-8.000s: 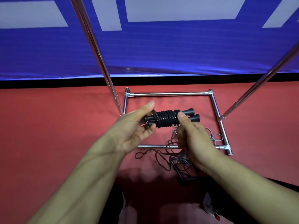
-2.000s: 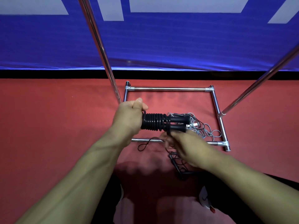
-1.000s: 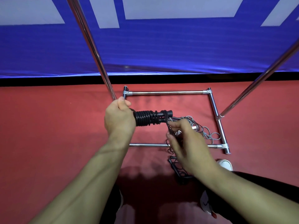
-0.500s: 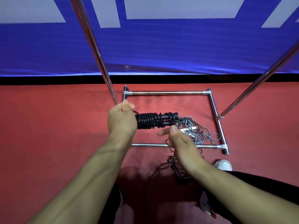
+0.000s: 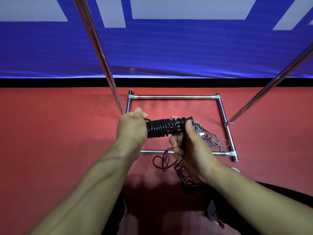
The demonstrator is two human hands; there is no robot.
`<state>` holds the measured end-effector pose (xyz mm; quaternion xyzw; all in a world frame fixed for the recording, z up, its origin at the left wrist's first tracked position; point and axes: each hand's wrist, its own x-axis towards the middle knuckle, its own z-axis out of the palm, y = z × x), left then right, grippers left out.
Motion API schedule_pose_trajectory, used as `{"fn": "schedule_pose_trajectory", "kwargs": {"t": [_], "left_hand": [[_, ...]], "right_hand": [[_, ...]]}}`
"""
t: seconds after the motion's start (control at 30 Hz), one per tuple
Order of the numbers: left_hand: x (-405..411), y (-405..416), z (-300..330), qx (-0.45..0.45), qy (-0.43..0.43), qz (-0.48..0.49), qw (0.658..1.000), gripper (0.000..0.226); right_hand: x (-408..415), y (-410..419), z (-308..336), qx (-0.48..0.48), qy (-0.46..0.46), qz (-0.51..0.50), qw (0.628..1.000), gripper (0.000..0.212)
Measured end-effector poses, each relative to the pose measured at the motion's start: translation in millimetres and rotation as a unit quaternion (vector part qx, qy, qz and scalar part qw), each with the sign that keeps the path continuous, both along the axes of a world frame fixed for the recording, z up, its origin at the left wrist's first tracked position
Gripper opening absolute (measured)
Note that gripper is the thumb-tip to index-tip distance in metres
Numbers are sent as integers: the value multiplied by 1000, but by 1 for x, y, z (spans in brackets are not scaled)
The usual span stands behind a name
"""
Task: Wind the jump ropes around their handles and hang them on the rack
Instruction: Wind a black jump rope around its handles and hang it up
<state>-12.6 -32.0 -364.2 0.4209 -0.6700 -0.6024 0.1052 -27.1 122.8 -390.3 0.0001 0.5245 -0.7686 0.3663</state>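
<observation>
Grip, left: we see the left hand (image 5: 133, 126) clenched round the left end of the black jump rope handles (image 5: 179, 125), fist closed, thumb on top.
Grip, right: the right hand (image 5: 189, 146) wraps the right end of the handles from below, thumb up against the handle tips, lower fingers curled round a dark strand of cord.
Bundle: black cord coils (image 5: 156, 128) wound tightly round the paired handles, held level between the two hands, above the floor.
Loose cord: we note a dark tail (image 5: 161, 162) looping down below the right hand to the red floor (image 5: 50, 141).
Second rope: grey cord (image 5: 213, 141) lies tangled on the floor inside the rack base, just right of the hands.
Rack: chrome rack base (image 5: 172, 97) forms a rectangle on the floor; two uprights (image 5: 100, 53) rise from its sides.
Background: blue banner (image 5: 169, 48) behind the rack.
Bottom edge: shoes (image 5: 212, 214) partly visible.
</observation>
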Motion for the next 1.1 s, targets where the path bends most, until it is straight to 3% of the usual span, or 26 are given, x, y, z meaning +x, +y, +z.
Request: {"fn": "schedule_pose_trajectory", "kwargs": {"t": [0.1,0.2,0.3,0.37,0.43,0.5,0.57,0.63,0.7,0.8,0.87,0.93,1.0,1.03,1.1], "left_hand": [[1,2,0,34,-8,-4,999,37],[0,8,1,-2,13,-4,1000,39],[2,16,3,-65,20,-18,998,40],[1,14,4,-84,32,-13,996,41],[-1,9,5,-68,35,-2,997,42],[-1,5,5,-30,30,3,999,42],[0,1,5,-8,32,-3,999,41],[2,-3,6,-23,34,-27,999,40],[4,-7,8,-46,33,-60,997,40],[9,-9,10,-57,19,-102,993,40],[11,-11,12,-57,3,-140,988,41],[14,-11,15,-57,-10,-186,981,41],[18,-10,15,-62,-25,-231,971,41],[19,-10,15,-68,-31,-250,965,42],[20,-10,13,-97,-45,-281,954,43]], "right_hand": [[-1,-2,3,-30,6,-18,999,52],[3,-4,3,-36,2,1,999,48],[8,-8,3,-33,3,23,999,56],[6,-5,7,39,63,47,996,68],[2,-1,12,164,190,90,964,74],[1,6,11,225,286,116,924,68],[2,12,9,270,371,155,875,49],[2,16,3,271,392,207,854,18],[2,22,-4,266,424,236,833,18],[-3,28,-17,321,559,223,731,35],[-9,32,-24,335,603,198,697,24],[-15,32,-21,334,580,173,723,15],[-24,33,-14,322,506,137,788,33],[-28,34,-11,318,480,117,809,32],[-34,33,-2,324,487,78,807,21]]}}
